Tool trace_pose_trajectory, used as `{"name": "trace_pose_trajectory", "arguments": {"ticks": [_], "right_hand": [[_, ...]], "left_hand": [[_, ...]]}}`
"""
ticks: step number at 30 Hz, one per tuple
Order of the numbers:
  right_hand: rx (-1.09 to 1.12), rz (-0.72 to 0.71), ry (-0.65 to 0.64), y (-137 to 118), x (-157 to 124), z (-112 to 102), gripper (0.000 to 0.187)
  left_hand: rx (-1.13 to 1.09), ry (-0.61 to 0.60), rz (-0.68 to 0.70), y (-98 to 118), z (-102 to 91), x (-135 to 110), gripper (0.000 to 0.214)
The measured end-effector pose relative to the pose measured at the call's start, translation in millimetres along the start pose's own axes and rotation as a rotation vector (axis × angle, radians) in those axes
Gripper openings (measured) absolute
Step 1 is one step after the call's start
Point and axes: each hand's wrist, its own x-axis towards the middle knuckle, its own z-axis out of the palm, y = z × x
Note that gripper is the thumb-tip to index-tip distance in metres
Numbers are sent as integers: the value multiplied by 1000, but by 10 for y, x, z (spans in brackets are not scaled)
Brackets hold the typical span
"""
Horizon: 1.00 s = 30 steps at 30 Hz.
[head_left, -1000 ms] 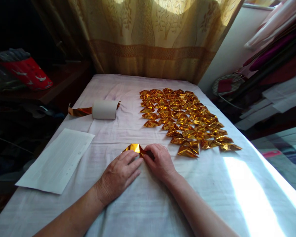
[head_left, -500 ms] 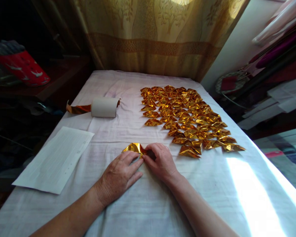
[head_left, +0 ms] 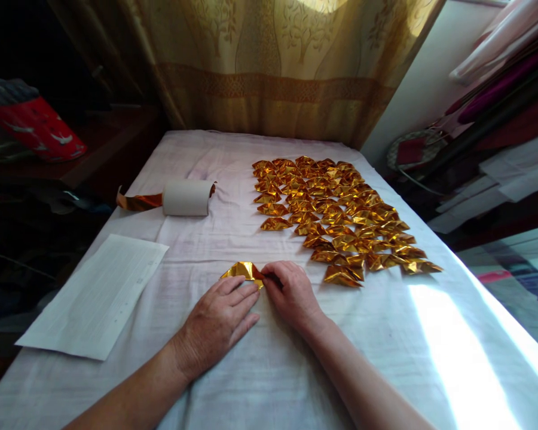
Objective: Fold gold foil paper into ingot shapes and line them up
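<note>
A piece of shiny gold foil paper (head_left: 244, 270), partly folded, lies on the cloth in front of me. My left hand (head_left: 219, 313) is over its near left edge, fingers curled down on it and the thumb lying apart on the cloth. At the paper's right end, my right hand (head_left: 291, 292) pinches a narrowed corner between thumb and forefinger. My fingers hide much of the near side. Several finished folded gold foil ingots (head_left: 336, 206) stand in close rows beyond my right hand.
A white cardboard tube (head_left: 186, 198) with a foil strip (head_left: 138, 203) trailing left lies at the back left. Nearer is a printed sheet of paper (head_left: 94, 295). A patterned curtain (head_left: 269, 83) hangs behind the cloth-covered table (head_left: 197, 382); a red container (head_left: 38, 128) stands far left.
My right fingertips have shifted slightly right, away from my left fingers, still pinching the foil's corner. The whole view has moved a little.
</note>
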Motion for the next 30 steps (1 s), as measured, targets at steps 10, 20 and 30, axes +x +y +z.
{"name": "trace_pose_trajectory", "arguments": {"ticks": [10,20,30], "right_hand": [[-32,-103,-11,46,-18,7,19],[-47,-142,-20,-13,-20,-33,12],[-41,-138,-72,-76,-26,-86,17]], "left_hand": [[-185,76,10,-51,-20,27,21],[-185,207,-169,-521,-334,-108,10],[-46,-36,-51,-648,-268,-165,19]]}}
